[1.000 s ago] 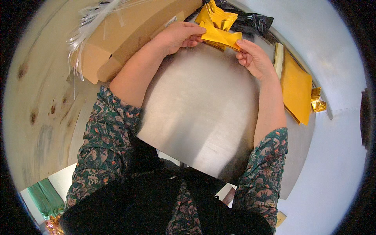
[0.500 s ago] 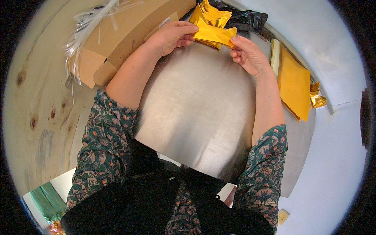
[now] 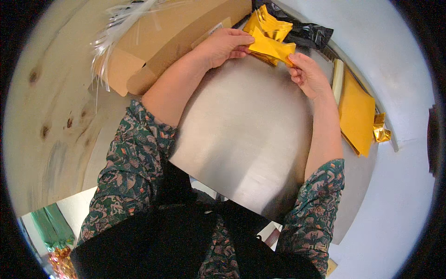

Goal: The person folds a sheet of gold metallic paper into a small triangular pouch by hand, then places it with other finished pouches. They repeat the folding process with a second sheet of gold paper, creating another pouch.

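Note:
Between my two hands is a folded piece of shiny gold foil paper (image 3: pixel 272 48), near the far edge of the metal sheet. My left hand (image 3: pixel 227 46) pinches its left end between thumb and fingers. The right end is gripped the same way by my right hand (image 3: pixel 308 74). Just behind it, and partly covered by it, stands a bunch of similar folded gold pieces (image 3: pixel 268 22). Whether the held piece touches that bunch, I cannot tell.
Smooth metal sheeting (image 3: pixel 241 125) lies under my forearms. To the left is a cardboard box (image 3: pixel 172 35) with clear plastic strips (image 3: pixel 109 42) over it. Black plastic (image 3: pixel 313 35) lies at the back. Flat gold sheets (image 3: pixel 357 114) and a crumpled gold piece (image 3: pixel 382 129) lie right.
The whole scene has shifted and turned slightly in the picture, as the camera moved. Both hands keep their pinch on the gold foil paper, whose right end now sits a little lower.

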Demonstrator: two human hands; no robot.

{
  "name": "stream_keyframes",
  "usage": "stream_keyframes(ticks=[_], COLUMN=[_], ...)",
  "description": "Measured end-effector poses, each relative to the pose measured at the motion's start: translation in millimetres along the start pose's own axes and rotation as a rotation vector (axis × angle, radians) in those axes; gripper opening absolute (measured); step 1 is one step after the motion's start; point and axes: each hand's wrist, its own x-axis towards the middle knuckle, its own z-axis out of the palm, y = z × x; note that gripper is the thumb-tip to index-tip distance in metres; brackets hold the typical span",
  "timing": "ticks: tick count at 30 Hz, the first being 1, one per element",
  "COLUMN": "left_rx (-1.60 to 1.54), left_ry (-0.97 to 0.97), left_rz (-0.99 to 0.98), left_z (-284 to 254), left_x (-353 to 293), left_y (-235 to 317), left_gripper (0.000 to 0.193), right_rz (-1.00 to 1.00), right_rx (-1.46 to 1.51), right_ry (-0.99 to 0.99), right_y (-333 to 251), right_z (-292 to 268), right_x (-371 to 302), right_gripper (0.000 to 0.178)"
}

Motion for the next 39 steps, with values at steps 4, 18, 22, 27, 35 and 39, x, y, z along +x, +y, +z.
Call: stream_keyframes(ticks=[4, 18, 22, 27, 35, 39], left_rx=[0.002, 0.649, 0.68, 0.629, 0.551, 0.491], left_ry=[0.014, 0.226, 0.217, 0.198, 0.192, 0.26], left_rz=[0.04, 0.378, 0.217, 0.215, 0.175, 0.261], left_z=[-0.2, 1.1, 6.6, 12.8, 9.6, 14.4], left_x=[1.4, 18.0, 11.4, 3.0, 7.2, 8.8], left_y=[-1.7, -16.9, -10.4, -2.7, -6.8, -10.3], left_gripper=[0.027, 0.024, 0.023, 0.026, 0.023, 0.026], right_rz=[0.02, -0.083, -0.09, -0.058, -0.124, -0.164], right_rx=[-0.05, -0.566, -0.731, -0.722, -0.441, -0.418], right_ry=[0.016, 0.246, 0.346, 0.356, 0.338, 0.36], right_y=[-1.9, 6.8, 6.9, 5.9, 8.9, 7.1], right_z=[3.1, 16.8, 24.2, 27.0, 27.8, 31.5], right_x=[0.2, 5.8, 2.3, 1.1, 1.9, 0.3], right_gripper=[0.02, 0.021, 0.022, 0.02, 0.043, 0.06])
